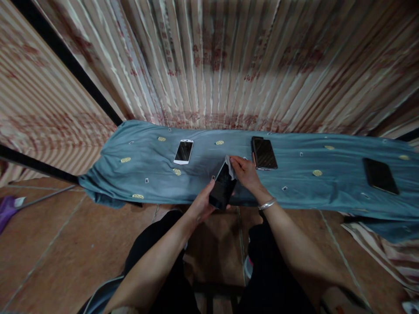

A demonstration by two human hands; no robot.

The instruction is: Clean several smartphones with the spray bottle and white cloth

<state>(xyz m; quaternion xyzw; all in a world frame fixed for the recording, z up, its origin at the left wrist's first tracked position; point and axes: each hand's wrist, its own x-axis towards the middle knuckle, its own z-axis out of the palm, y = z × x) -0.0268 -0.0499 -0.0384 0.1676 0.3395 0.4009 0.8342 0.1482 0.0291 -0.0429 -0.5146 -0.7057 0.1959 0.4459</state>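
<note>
A black smartphone [222,188] is gripped at its lower left by my left hand [203,203], screen facing up and tilted. Pinched in the fingers of my right hand [245,173] is a light grey cloth [230,168], which lies against the phone's upper right edge. A bracelet circles my right wrist. On the blue cloth-covered table [203,174], a white phone [183,151] with a dark screen lies to the left of my hands. Just beyond my right hand rests a dark phone [265,153], with a dark case or second phone partly beneath it.
Farther right on the table lies another black phone or tablet [380,175]. Striped curtains [209,65] hang behind the table, and dark poles [70,65] slant at the left. A purple object [7,211] sits on the tiled floor [42,235].
</note>
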